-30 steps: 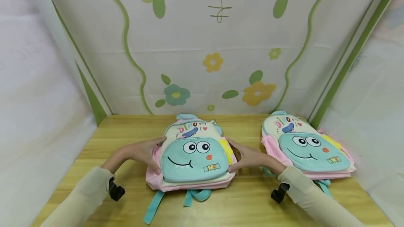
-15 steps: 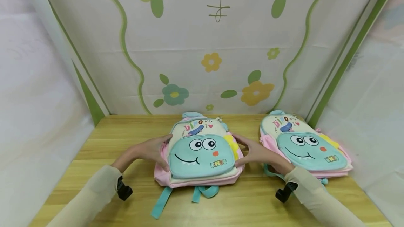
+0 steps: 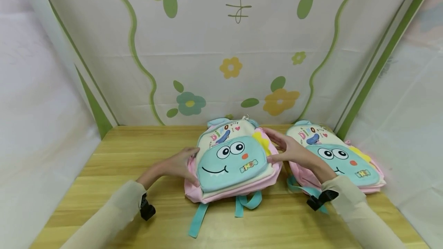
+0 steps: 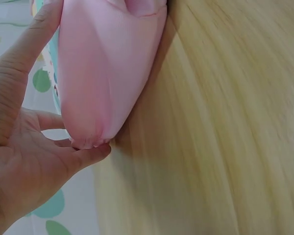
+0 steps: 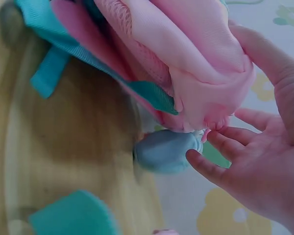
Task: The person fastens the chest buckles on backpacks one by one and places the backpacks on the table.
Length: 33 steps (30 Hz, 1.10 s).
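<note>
Left of the other backpack (image 3: 340, 160), half-spread left hand (image 3: 178, 165) and right hand (image 3: 294, 150) grip the tilted backpack (image 3: 232, 166), probably positioning it, which calls for even support next.

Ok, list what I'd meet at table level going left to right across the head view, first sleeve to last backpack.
Left sleeve → left grip → held backpack → right grip → other backpack.

Matt cloth backpack (image 3: 235, 162); smooth, faintly glossy wood-grain tabletop (image 3: 138, 145); backdrop (image 3: 194, 41), seemingly matt fabric.
</note>
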Tool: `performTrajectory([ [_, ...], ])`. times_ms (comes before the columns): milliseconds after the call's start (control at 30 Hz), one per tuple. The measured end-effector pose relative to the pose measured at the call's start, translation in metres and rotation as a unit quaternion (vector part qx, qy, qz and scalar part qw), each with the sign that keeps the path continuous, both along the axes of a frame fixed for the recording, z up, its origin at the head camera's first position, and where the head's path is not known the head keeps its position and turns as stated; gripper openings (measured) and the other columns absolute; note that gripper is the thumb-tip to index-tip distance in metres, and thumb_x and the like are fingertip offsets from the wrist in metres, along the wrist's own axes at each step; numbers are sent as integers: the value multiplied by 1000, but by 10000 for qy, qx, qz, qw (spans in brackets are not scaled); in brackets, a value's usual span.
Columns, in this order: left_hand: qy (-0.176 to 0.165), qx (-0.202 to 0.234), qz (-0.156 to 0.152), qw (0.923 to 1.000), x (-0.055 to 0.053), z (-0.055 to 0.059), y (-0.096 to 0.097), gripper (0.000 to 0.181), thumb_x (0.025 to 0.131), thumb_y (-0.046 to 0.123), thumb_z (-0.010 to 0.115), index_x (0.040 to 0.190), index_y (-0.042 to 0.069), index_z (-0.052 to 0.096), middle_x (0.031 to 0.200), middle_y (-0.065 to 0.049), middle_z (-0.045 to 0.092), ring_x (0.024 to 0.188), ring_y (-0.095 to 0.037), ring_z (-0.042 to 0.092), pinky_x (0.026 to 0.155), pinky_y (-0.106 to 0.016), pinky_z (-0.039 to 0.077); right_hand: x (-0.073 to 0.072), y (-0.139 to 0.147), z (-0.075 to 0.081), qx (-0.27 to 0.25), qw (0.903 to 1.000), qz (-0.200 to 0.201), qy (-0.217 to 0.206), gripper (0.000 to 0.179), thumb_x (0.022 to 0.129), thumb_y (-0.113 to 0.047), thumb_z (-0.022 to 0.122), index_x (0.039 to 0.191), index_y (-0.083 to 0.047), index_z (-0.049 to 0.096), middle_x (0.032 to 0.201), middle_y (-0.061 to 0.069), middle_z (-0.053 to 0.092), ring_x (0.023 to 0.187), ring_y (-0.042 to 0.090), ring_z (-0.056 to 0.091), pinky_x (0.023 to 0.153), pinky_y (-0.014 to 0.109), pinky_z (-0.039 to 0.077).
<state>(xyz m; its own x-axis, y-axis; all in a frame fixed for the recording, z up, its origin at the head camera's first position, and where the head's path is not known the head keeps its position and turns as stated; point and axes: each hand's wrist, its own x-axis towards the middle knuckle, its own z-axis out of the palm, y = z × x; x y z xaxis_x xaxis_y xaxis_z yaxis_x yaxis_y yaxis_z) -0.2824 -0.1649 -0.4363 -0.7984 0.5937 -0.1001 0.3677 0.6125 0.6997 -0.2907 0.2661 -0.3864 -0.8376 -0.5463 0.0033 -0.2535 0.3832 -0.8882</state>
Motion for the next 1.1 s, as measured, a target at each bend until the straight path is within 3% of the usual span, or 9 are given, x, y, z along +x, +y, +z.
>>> performTrajectory([
  [133,-26,54,-41,10000,-2,-3,4,129,65,47,95,160,-2,23,162,-25,27,148,-38,31,121,-56,31,-1,2,10,-9,9999,116,28,90,88,-21,80,162,-28,28,167,-6,30,154,24,29,121,40,35],
  [233,-41,158,-108,9998,-3,-5,5,127,65,46,95,161,2,24,162,-22,28,149,-36,30,121,-57,30,-2,3,19,-163,9990,421,26,91,89,-15,78,162,-25,26,169,-3,27,154,22,28,115,22,38],
  [300,-48,265,-169,9995,-4,-6,6,126,65,45,96,161,5,25,163,-20,28,149,-35,30,121,-57,29,-4,4,25,-239,9974,676,39,93,88,-11,77,163,-23,24,170,-1,25,155,20,26,112,16,38],
  [467,-50,466,-239,9986,-4,-8,6,123,65,41,96,161,6,27,162,-20,30,148,-35,31,121,-57,28,-7,4,36,-122,9924,1218,111,103,84,-13,80,165,-22,16,171,1,19,153,15,28,112,17,37],
  [667,-99,385,-49,9992,-3,-9,6,132,64,42,97,161,-1,18,163,-21,27,150,-35,30,123,-54,27,-9,0,40,-96,9845,1739,201,123,77,-21,90,166,-21,5,173,4,7,154,10,21,116,14,30],
  [833,15,306,29,9995,-3,-9,6,133,63,42,98,159,-5,20,161,-25,30,147,-37,34,122,-55,29,-10,-6,40,-94,9841,1732,393,127,75,-13,91,166,-21,3,173,3,6,153,6,20,117,13,28],
  [1100,117,168,-16,9998,-6,-9,5,126,64,44,96,159,-3,26,157,-26,35,142,-38,39,117,-56,35,-15,-19,42,-432,9880,1386,517,117,77,-10,88,165,-21,12,170,-3,20,155,15,25,118,16,30],
])
